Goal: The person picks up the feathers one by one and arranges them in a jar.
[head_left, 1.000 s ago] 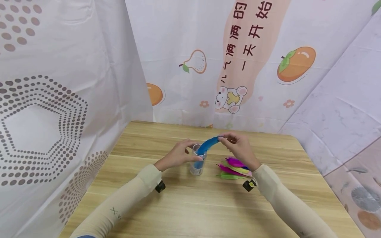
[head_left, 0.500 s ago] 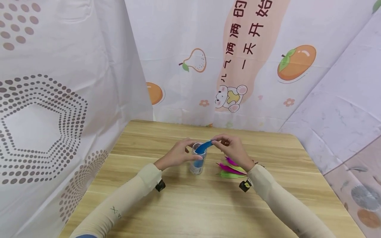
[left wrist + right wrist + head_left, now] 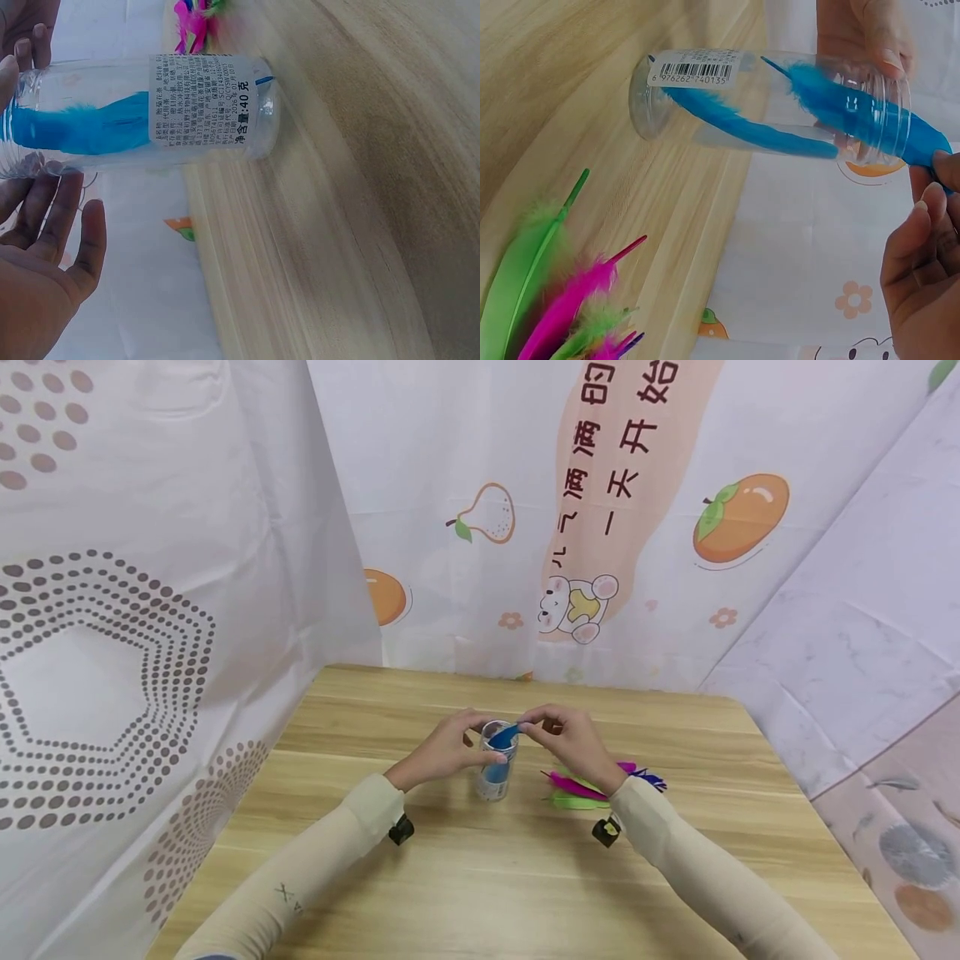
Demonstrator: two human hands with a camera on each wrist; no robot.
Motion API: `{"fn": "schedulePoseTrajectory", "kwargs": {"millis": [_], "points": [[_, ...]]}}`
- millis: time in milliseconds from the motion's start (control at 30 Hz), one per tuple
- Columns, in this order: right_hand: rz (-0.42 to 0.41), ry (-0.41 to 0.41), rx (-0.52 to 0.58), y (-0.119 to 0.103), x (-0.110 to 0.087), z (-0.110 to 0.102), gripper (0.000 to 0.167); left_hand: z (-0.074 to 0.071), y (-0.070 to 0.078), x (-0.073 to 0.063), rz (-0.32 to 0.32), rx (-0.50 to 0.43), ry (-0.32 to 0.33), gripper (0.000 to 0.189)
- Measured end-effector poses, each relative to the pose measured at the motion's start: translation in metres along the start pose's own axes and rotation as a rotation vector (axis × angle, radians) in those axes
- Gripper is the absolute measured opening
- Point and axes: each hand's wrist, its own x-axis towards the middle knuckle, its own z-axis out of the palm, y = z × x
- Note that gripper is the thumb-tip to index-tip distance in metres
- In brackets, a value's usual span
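A clear plastic jar [image 3: 491, 790] with a printed label stands upright on the wooden table [image 3: 480, 877]. Its mouth end is held by my left hand [image 3: 441, 752], thumb on the near side and fingers behind. My right hand [image 3: 568, 740] pinches the tip of a blue feather [image 3: 928, 141] at the rim; most of that feather is inside the jar, quill end first. A second blue feather [image 3: 754, 135] lies wholly within, reaching down to the base, as the right wrist view shows.
Below my right wrist lies a small pile of feathers, among them a green feather [image 3: 525, 259], a magenta feather [image 3: 574, 304] and a dark blue feather [image 3: 651, 778]. A printed curtain [image 3: 442, 610] hangs behind the table, and another [image 3: 247, 568] at the left.
My right hand has moved left and slightly down, and the pinched blue feather has slid deeper into the jar. My left hand and the jar have stayed in place.
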Motion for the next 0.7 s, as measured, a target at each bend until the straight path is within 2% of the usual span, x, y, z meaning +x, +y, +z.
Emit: {"fn": "schedulePoseTrajectory", "kwargs": {"millis": [467,700], "points": [[-0.023,-0.01,-0.027,-0.003,0.006,0.012,0.012,0.0,0.001,-0.001,0.005,-0.011,0.002,0.06],[-0.045,-0.036,-0.056,-0.004,0.01,0.014,0.013,-0.001,0.001,0.0,0.03,0.002,0.004,0.06]]}}
